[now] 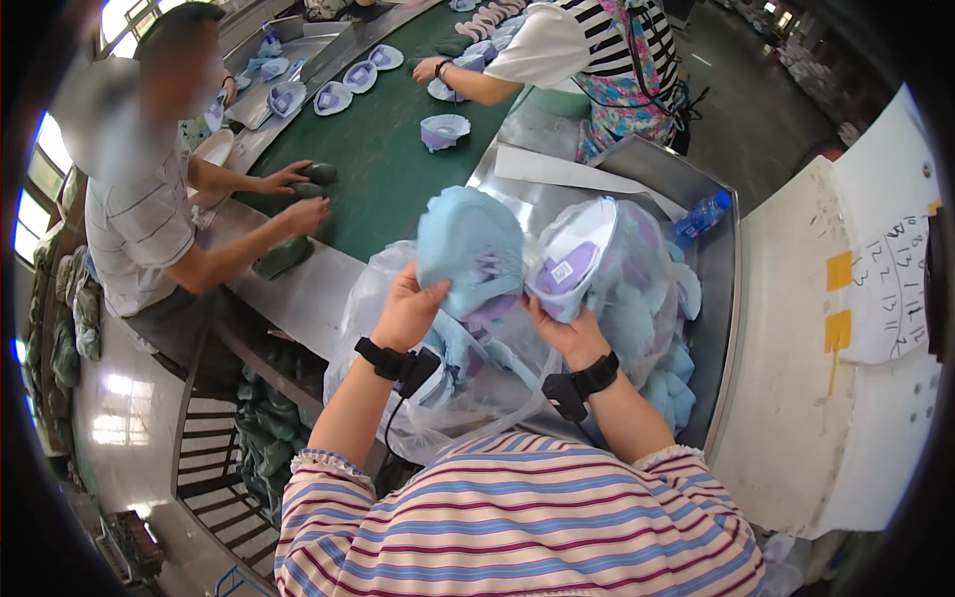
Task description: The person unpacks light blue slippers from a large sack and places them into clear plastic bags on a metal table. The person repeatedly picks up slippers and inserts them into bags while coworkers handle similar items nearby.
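My left hand [409, 305] is closed on the lower edge of a light blue shoe upper [466, 239] with purple lacing, held up side-on. My right hand [563, 328] grips a second shoe upper [569, 267], its opening turned toward me. White lining and a purple tongue with a small printed label show inside it. Both are above a clear plastic bag [388, 298] and a pile of blue and purple uppers [647, 289] in a metal tray. A black strap device is on each of my wrists.
A green conveyor belt [383, 169] runs ahead, carrying several uppers [445, 131]. At the left a person [149, 199] handles dark green shoe forms [286, 257]; another [597, 60] reaches over the belt. A blue-capped bottle [702, 217] lies by the tray wall [718, 328]. A white board [796, 348] stands right.
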The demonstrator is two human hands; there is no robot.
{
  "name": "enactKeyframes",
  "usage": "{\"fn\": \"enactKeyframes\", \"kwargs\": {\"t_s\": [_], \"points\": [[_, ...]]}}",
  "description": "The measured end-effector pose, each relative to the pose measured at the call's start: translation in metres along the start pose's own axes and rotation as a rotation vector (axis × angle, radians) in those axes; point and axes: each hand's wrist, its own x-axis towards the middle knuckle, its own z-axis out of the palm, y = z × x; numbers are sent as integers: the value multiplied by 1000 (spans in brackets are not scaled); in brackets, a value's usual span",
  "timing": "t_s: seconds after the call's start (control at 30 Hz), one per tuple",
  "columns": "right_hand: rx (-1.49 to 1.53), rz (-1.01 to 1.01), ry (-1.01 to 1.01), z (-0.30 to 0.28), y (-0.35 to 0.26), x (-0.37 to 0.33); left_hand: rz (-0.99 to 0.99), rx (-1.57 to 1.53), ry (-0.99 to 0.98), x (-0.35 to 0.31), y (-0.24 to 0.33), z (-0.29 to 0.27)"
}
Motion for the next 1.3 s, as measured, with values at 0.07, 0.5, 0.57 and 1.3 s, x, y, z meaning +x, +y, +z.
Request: {"fn": "enactKeyframes", "kwargs": {"t_s": [0.07,0.5,0.57,1.3], "points": [[-229,-97,-80,9,-11,-3,55,-192,51,13,-1,-12],[-690,-428,363,56,-71,132,14,1016,198,158,-47,-35],[-713,-433,479,68,-58,125,263,931,189,136,-29,-28],[-1963,31,-15,-22,38,42,-310,1917,-504,-93,-67,-76]]}}
